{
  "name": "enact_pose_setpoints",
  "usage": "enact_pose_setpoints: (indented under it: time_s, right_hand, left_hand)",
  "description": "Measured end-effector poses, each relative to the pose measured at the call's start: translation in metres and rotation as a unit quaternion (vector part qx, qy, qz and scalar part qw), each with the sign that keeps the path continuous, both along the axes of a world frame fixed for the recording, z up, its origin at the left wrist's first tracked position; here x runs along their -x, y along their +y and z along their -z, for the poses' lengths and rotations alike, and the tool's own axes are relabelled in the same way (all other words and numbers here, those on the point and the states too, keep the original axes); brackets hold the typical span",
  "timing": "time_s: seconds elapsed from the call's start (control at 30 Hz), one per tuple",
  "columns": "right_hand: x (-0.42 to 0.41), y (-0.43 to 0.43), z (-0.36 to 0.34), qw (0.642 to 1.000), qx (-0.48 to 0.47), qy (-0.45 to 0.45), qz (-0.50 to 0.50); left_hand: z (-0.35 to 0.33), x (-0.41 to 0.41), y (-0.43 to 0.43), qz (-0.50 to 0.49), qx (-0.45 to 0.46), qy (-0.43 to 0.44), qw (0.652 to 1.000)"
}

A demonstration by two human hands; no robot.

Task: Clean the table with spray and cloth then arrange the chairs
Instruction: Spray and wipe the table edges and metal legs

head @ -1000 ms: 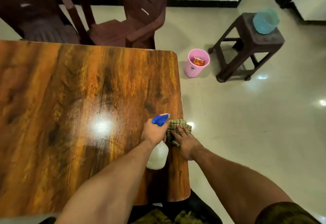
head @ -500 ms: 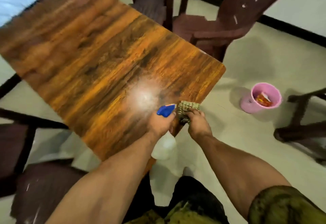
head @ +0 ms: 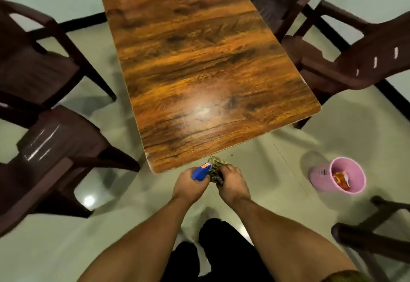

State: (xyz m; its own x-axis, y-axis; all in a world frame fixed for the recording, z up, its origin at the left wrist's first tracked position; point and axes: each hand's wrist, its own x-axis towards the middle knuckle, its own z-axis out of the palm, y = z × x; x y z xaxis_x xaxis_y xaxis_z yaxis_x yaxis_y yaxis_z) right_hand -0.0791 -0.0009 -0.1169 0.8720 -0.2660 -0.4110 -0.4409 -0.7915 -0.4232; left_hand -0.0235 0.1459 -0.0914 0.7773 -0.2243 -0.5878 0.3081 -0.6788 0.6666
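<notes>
Wood-grain table (head: 199, 59) stood just ahead — my right hand (head: 231, 181) had drawn the cloth (head: 215, 164) off its edge and clutched it bunched, my left hand (head: 188, 185) gripped the spray bottle (head: 200, 171) — so the chairs (head: 55, 148) seemed next.

Tabletop (head: 199, 59) ctr; chairs (head: 55, 148) L & R of it. Bin (head: 321, 175) on floor, R of near corner. Spray bottle (head: 200, 171) L, cloth (head: 216, 166) R, just before near edge.

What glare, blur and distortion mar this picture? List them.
Head view: white glare patch on the table near its close end; a smaller reflection on the floor by the near left chair; the right chair looks smeared and bowed by the wide lens; the spray bottle is fairly sharp.
</notes>
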Motion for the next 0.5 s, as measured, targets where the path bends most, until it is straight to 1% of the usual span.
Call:
enact_pose_setpoints:
  time_s: [0.13, 0.2, 0.27, 0.37, 0.4, 0.47, 0.5]
  right_hand:
    - [0.001, 0.001, 0.029, 0.999, 0.018, 0.031, -0.039]
    - [-0.007, -0.004, 0.060, 0.996, 0.016, 0.047, -0.075]
    - [-0.022, -0.019, 0.099, 0.993, 0.018, 0.054, -0.106]
    - [-0.050, -0.035, 0.172, 0.982, 0.028, 0.014, -0.185]
    - [-0.060, -0.039, 0.204, 0.978, 0.024, 0.011, -0.209]
    - [-0.076, -0.044, 0.250, 0.974, 0.004, 0.014, -0.224]
    - [-0.081, -0.044, 0.278, 0.973, -0.007, -0.006, -0.229]
  left_hand:
    - [0.034, 0.026, 0.011, -0.017, -0.024, -0.001, 1.000]
    - [0.066, 0.030, 0.012, -0.040, -0.043, 0.002, 0.998]
    - [0.104, 0.024, 0.005, -0.069, -0.050, 0.002, 0.996]
    - [0.170, 0.012, -0.005, -0.097, -0.072, -0.024, 0.992]
    - [0.202, 0.008, -0.008, -0.103, -0.078, -0.037, 0.991]
    - [0.253, 0.000, -0.012, -0.109, -0.091, -0.054, 0.988]
    - [0.283, -0.002, -0.014, -0.113, -0.095, -0.066, 0.987]
